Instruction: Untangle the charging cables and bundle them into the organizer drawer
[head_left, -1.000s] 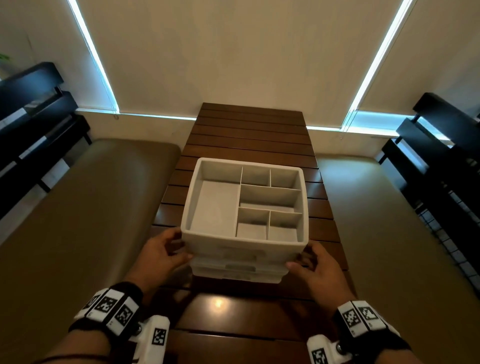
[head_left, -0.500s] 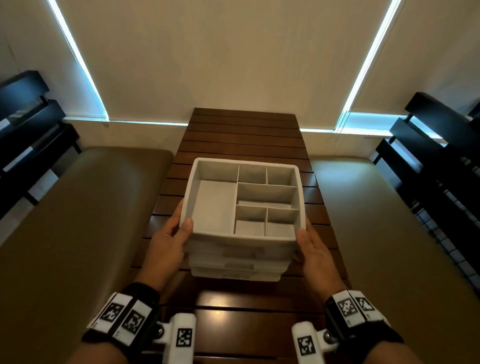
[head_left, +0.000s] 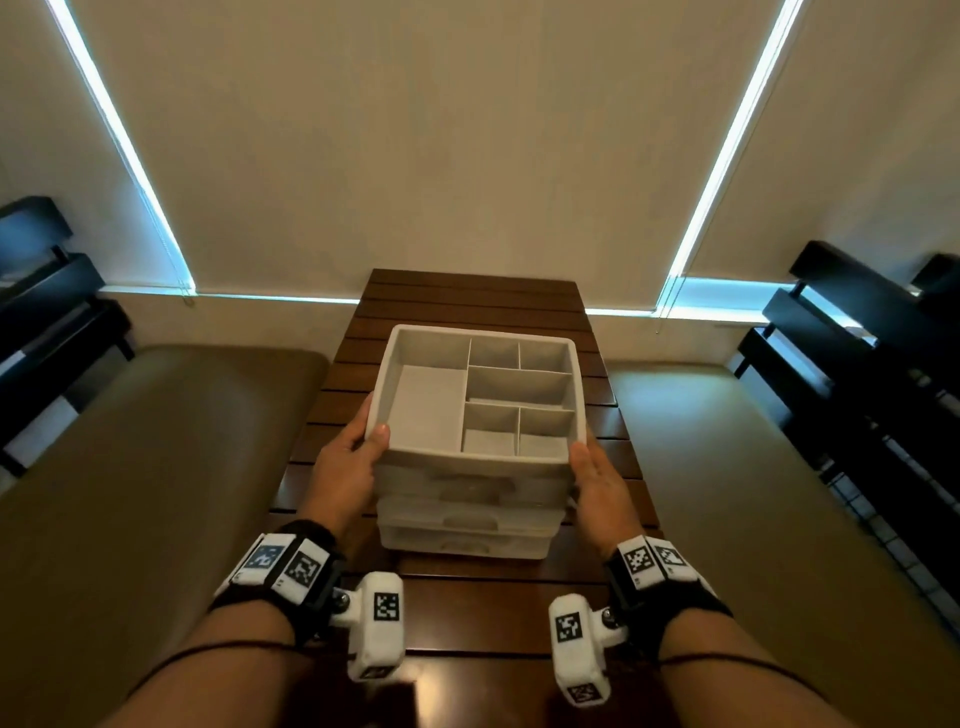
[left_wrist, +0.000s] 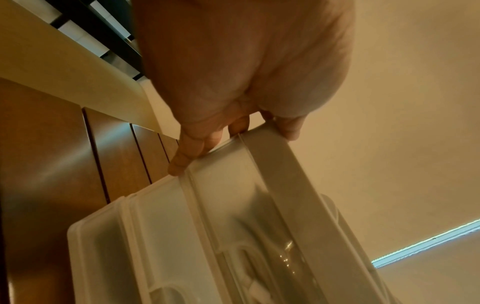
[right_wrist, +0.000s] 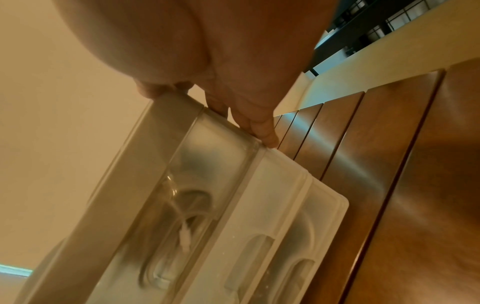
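I have my left hand (head_left: 347, 470) and right hand (head_left: 597, 480) gripping the organizer (head_left: 475, 400) sides on the surface (head_left: 470, 296); cables (right_wrist: 184, 230) inside look unsorted, so everything remains.

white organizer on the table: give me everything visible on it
The organizer is a pale plastic stack: an open divided tray on top, its compartments empty, over translucent drawers with recessed pulls. White cables show blurred through the top drawer front. It sits roughly level over the slatted wooden table; contact underneath cannot be told. The left hand and right hand grip its sides, left thumb on the rim.
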